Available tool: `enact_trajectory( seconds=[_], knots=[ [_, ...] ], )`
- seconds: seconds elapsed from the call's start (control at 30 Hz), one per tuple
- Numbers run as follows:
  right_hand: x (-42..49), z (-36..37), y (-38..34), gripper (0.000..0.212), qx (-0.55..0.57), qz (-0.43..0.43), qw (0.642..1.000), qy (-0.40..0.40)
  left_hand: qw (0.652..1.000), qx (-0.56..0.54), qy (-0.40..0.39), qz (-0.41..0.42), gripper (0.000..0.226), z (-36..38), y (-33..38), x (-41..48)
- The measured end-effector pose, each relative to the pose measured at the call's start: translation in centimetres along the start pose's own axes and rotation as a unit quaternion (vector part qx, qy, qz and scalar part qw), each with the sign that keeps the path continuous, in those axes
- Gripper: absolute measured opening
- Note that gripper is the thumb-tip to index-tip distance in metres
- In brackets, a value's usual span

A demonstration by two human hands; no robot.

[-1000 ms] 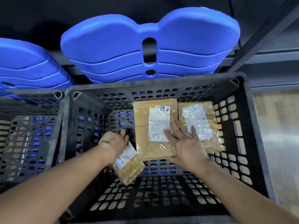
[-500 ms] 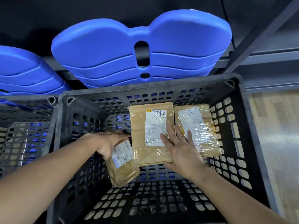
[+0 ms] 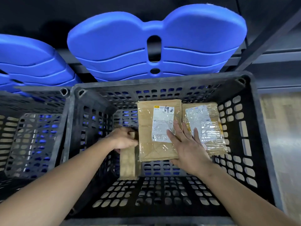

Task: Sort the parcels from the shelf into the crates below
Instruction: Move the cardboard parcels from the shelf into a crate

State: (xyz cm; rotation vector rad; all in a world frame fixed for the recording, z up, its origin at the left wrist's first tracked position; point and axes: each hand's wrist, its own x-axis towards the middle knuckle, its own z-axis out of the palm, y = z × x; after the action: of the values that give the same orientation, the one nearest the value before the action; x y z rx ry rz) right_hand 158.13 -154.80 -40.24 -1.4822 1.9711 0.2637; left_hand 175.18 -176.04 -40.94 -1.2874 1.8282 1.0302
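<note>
Three brown parcels lie in a black perforated crate (image 3: 162, 82). My left hand (image 3: 123, 139) grips the top of a small brown parcel (image 3: 127, 163), which stands on its edge against the left side of a larger labelled parcel (image 3: 153, 131). My right hand (image 3: 187, 144) lies flat with straight fingers on that larger parcel, its outer fingers reaching onto a tape-wrapped parcel (image 3: 205, 126) at the right. Both larger parcels lean against the crate's far wall with their labels up.
A second black crate (image 3: 29, 141) stands to the left, its rim touching the first. Blue plastic lids (image 3: 154, 43) are stacked on the shelf behind the crates. Pale floor (image 3: 283, 136) shows at the right. A dark shelf post (image 3: 267, 36) slants at the upper right.
My left hand has turned the small parcel from label-up to standing on edge and brought it against the larger parcel. My right hand has stayed flat on the larger parcels.
</note>
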Motion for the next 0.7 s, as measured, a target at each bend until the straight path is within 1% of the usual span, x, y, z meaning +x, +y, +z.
enact_trajectory(
  seconds=[0.07, 0.13, 0.2, 0.27, 0.33, 0.4, 0.43, 0.47, 0.53, 0.57, 0.6, 0.63, 0.67, 0.7],
  knots=[
    [0.0, -0.1, 0.0, 0.111, 0.001, 0.002, 1.0, -0.006, 0.998, -0.022, 0.05, -0.006, 0.044, -0.3, -0.1, -1.2],
    [0.1, -0.2, 0.1, 0.111, 0.015, 0.004, 1.0, -0.012, 0.991, -0.069, 0.116, -0.008, 0.022, -0.6, -0.4, -2.6],
    [0.0, -0.3, 0.2, 0.11, 0.045, 0.0, 0.999, -0.006, 0.975, -0.134, 0.177, -0.002, 0.014, -0.6, -0.7, -4.8],
    [0.0, -0.4, 0.4, 0.103, 0.096, -0.006, 0.995, 0.009, 0.954, -0.194, 0.229, -0.008, 0.022, 0.3, -1.5, -7.2],
    [-0.1, -0.4, 0.7, 0.093, 0.164, -0.008, 0.986, 0.035, 0.935, -0.244, 0.257, -0.024, 0.034, 1.8, -2.4, -9.7],
    [-0.1, -0.4, 0.9, 0.081, 0.235, -0.003, 0.968, 0.086, 0.918, -0.291, 0.266, -0.043, 0.056, 2.9, -3.0, -12.1],
    [-0.1, -0.5, 0.9, 0.074, 0.266, 0.001, 0.956, 0.122, 0.91, -0.312, 0.269, -0.049, 0.061, 3.2, -3.2, -13.2],
    [-0.1, -0.5, 1.0, 0.063, 0.284, 0.003, 0.944, 0.17, 0.898, -0.335, 0.281, -0.05, 0.062, 3.6, -3.3, -14.1],
    [-0.1, -0.4, 0.8, 0.032, 0.275, 0.008, 0.92, 0.279, 0.863, -0.392, 0.313, -0.063, 0.064, 4.0, -2.8, -15.9],
    [-0.4, -0.6, 0.7, 0.017, 0.273, 0.013, 0.911, 0.308, 0.845, -0.413, 0.332, -0.074, 0.067, 4.3, -2.9, -16.5],
    [-0.9, -1.0, 0.5, 0.012, 0.277, 0.016, 0.909, 0.31, 0.828, -0.43, 0.348, -0.087, 0.065, 4.5, -2.9, -17.2],
    [-1.5, -1.5, 0.2, 0.021, 0.286, 0.023, 0.916, 0.281, 0.807, -0.454, 0.363, -0.104, 0.063, 4.5, -2.7, -17.8],
    [-2.1, -2.1, -0.1, 0.029, 0.304, 0.032, 0.926, 0.221, 0.78, -0.49, 0.374, -0.11, 0.059, 4.4, -2.8, -18.2],
    [-2.8, -2.6, -0.5, 0.036, 0.335, 0.036, 0.931, 0.139, 0.752, -0.535, 0.367, -0.12, 0.055, 4.2, -2.4, -18.7]
  ],
)
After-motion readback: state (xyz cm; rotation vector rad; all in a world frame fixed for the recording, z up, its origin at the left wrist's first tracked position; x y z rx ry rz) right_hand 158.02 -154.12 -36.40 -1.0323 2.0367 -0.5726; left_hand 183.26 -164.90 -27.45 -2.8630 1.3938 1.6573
